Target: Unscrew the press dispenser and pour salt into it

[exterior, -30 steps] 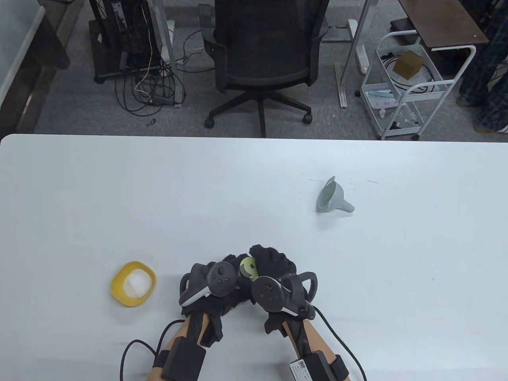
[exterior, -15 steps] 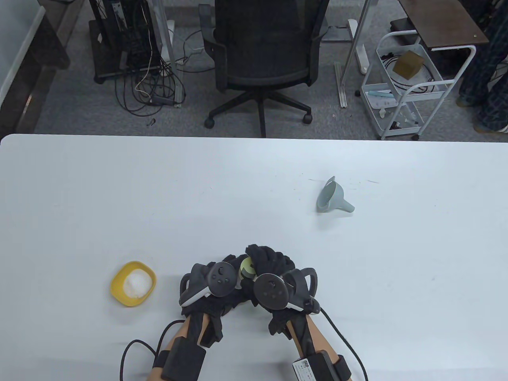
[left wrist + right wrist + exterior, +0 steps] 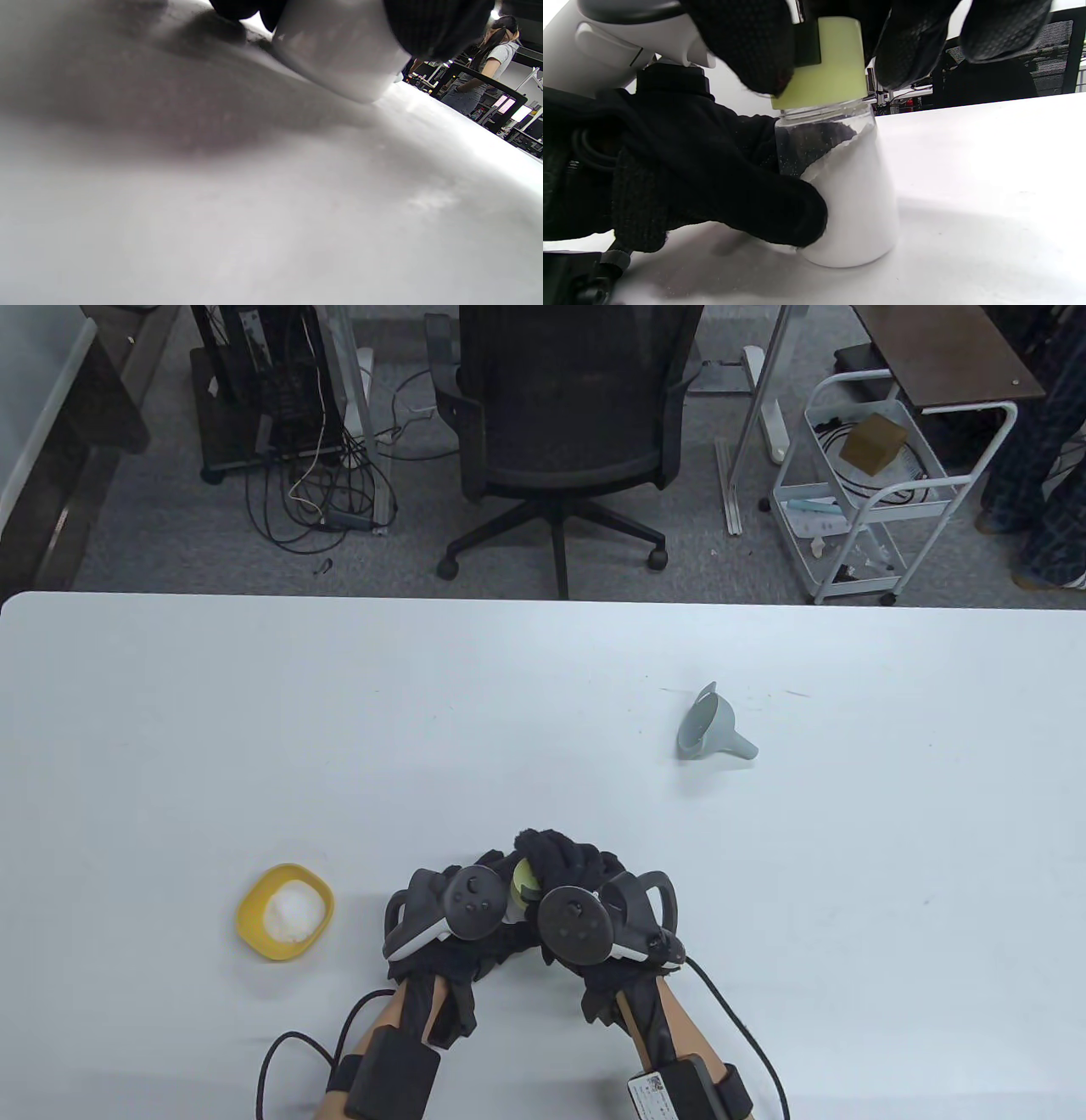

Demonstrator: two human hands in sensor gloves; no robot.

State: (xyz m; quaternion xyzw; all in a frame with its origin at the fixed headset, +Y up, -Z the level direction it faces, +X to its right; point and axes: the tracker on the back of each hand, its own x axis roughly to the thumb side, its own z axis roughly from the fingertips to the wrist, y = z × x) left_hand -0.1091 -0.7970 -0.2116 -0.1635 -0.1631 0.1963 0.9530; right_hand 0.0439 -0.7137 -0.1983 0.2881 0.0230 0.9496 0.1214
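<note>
A clear press dispenser [image 3: 852, 199], partly filled with white salt, stands on the white table [image 3: 543, 712] near its front edge. Its pale green cap [image 3: 827, 63] sits on the neck and also shows between the hands in the table view [image 3: 524, 881]. My left hand [image 3: 475, 899] grips the dispenser's body, fingers wrapped round it [image 3: 721, 182]. My right hand [image 3: 568, 865] grips the cap from above, fingers [image 3: 755, 46] around it. The dispenser's base shows in the left wrist view [image 3: 339, 55]. A yellow bowl [image 3: 284, 911] of salt [image 3: 293, 912] lies to the left.
A grey-blue funnel [image 3: 711, 724] lies on its side at the right middle of the table. A black office chair [image 3: 564, 415] stands beyond the far edge. Glove cables [image 3: 288, 1052] trail off the front edge.
My right hand has turned on the cap, its tracker swinging left toward the left hand, and it covers more of the cap. The left hand and dispenser have stayed in place.
</note>
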